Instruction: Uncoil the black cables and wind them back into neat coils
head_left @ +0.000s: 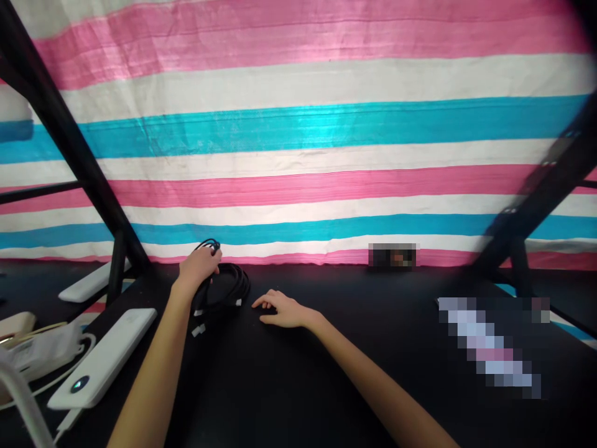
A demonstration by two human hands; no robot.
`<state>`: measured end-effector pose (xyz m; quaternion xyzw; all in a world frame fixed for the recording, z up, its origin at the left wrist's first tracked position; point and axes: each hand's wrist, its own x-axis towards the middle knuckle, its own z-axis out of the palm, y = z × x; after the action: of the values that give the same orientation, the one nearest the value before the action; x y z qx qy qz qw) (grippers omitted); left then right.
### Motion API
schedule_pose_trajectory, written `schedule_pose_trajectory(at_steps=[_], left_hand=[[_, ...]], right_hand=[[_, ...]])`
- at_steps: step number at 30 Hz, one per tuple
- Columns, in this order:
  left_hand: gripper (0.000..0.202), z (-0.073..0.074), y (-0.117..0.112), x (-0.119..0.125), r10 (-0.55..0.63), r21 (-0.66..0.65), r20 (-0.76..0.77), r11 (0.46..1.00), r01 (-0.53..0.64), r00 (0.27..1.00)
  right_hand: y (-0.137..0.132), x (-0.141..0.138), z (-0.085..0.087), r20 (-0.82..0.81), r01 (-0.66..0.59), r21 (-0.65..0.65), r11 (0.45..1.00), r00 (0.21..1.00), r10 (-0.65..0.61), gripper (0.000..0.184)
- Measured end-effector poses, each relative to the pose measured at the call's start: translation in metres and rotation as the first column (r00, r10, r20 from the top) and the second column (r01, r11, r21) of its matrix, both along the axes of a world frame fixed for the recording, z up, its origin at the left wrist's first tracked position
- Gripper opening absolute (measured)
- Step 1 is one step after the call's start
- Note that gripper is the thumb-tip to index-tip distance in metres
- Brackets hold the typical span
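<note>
My left hand point(198, 267) is closed on a loop of a coiled black cable point(228, 287) that lies on the black table point(326, 373), near its far edge. Silver plug ends of the cable hang below my wrist. My right hand point(282, 309) rests flat on the table just right of the coil, fingers stretched toward it and close to its edge, holding nothing.
A white power bank point(105, 358) with a lit button lies at the left front, another white bar point(91, 283) behind it. White cables and a charger point(41, 351) sit at the far left. Black frame struts point(69, 143) rise on both sides before a striped cloth point(308, 124).
</note>
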<state>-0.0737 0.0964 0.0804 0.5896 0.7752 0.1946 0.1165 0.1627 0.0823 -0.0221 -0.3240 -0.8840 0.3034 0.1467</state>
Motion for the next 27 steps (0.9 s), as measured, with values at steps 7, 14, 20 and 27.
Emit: schedule_pose_trajectory(at_steps=[7, 14, 20, 27], left_hand=[[0.049, 0.029, -0.021, -0.026, 0.294, 0.282, 0.08, 0.91, -0.304, 0.953], [0.042, 0.028, -0.025, -0.037, 0.105, 0.268, 0.186, 0.951, -0.153, 0.977], [0.045, 0.012, -0.014, -0.021, -0.132, 0.11, 0.267, 0.988, 0.106, 0.955], [0.045, -0.014, -0.002, -0.063, 0.116, 0.053, 0.104, 0.991, -0.122, 0.988]], right_hand=[[0.002, 0.001, -0.003, -0.028, -0.015, -0.015, 1.0, 1.0, 0.014, 0.035], [0.002, 0.001, -0.004, -0.034, -0.021, -0.025, 0.999, 0.999, 0.02, 0.033], [0.002, 0.0, -0.004, -0.022, -0.019, -0.026, 0.999, 1.0, 0.019, 0.033], [0.001, 0.001, -0.005, -0.034, -0.02, -0.036, 0.999, 0.999, 0.019, 0.032]])
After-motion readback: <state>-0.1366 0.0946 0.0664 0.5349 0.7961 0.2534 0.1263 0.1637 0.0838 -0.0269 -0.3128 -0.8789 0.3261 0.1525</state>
